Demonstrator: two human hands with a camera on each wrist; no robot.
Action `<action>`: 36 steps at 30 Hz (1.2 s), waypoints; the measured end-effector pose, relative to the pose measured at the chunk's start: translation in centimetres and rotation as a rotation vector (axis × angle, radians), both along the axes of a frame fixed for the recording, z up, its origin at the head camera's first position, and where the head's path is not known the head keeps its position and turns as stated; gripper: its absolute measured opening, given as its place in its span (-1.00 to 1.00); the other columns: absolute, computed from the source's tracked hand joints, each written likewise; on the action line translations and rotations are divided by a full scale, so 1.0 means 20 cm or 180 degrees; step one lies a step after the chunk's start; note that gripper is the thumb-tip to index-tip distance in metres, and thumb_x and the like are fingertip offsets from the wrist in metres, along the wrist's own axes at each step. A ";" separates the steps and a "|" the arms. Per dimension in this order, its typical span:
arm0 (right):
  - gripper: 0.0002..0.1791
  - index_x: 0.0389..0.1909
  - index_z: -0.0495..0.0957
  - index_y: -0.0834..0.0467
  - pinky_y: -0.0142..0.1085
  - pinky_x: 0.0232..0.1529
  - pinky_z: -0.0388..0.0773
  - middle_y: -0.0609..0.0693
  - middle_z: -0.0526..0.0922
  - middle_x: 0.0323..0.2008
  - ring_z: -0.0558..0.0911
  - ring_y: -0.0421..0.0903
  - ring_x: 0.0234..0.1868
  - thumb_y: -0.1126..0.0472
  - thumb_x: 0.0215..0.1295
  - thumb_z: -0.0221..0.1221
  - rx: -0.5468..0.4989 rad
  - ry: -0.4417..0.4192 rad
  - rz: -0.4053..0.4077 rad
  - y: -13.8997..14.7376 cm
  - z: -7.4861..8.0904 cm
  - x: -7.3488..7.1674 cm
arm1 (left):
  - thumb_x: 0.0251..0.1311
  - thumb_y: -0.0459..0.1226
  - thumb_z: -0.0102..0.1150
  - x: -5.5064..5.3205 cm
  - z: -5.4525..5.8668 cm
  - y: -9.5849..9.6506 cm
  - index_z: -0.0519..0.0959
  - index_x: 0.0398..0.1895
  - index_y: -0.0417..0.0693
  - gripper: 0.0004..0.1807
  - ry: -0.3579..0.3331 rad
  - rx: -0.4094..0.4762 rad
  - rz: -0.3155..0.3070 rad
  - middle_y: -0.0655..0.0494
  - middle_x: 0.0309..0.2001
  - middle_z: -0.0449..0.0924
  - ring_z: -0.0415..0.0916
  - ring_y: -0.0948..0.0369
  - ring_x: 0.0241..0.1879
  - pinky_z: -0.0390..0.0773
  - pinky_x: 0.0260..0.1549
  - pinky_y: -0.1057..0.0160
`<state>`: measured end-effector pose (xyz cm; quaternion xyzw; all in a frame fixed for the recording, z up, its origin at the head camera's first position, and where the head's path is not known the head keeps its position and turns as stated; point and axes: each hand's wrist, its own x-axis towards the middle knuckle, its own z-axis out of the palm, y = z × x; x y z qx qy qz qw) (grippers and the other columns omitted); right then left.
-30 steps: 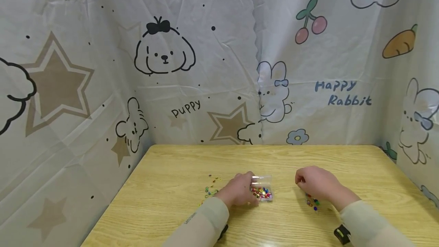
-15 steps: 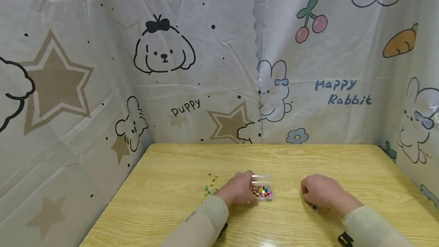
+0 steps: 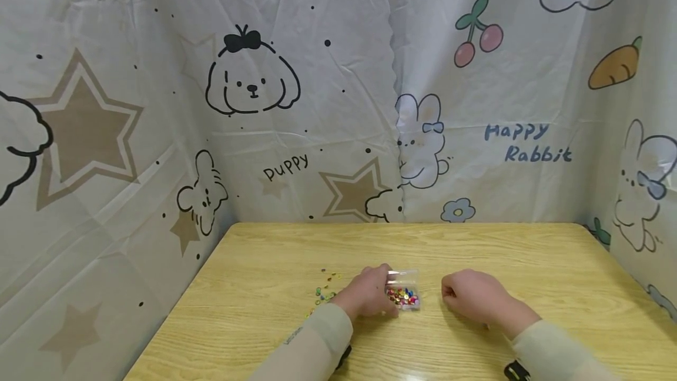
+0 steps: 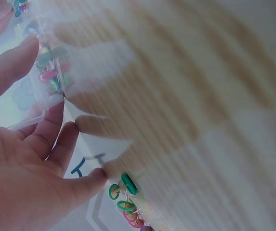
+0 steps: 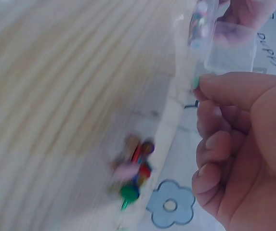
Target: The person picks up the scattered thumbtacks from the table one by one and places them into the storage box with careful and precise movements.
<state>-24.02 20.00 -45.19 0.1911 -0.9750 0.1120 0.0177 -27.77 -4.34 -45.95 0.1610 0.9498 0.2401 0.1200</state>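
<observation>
A small clear plastic box (image 3: 403, 278) of colourful thumbtacks (image 3: 405, 297) lies on the table. My left hand (image 3: 370, 293) grips its left end, thumb on one side and fingertips on the other. Its transparent lid (image 5: 231, 50) stands open in the right wrist view. To the box's right, my right hand (image 3: 476, 298) is low over the table, fingers curled. The right wrist view shows a green thumbtack (image 5: 196, 82) pinched at the tips of its thumb and index finger. Nearby lies a blurred pile of loose thumbtacks (image 5: 130, 171), hidden behind my right hand in the head view.
More loose thumbtacks (image 3: 319, 293) lie scattered left of my left hand; in the left wrist view, green and pink ones (image 4: 125, 204) are near its little finger. The wood-grain table (image 3: 254, 287) ends at a printed curtain (image 3: 349, 104) behind and on both sides.
My right hand first shifted right and nearer over the loose pile, then moved left toward the box. The left hand and the box have stayed in place.
</observation>
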 end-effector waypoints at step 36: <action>-0.87 -0.43 0.69 -0.09 -0.22 -0.33 0.54 -0.33 0.60 -0.45 0.51 -0.30 -0.43 0.19 0.29 0.31 -0.0256 0.0130 0.0120 -0.18 0.04 -0.04 | -0.19 -0.15 0.69 0.00 0.00 0.00 0.49 0.20 -0.03 -0.19 0.0029 0.0073 -0.0060 0.11 -0.05 0.49 0.44 0.16 -0.05 0.51 0.01 0.10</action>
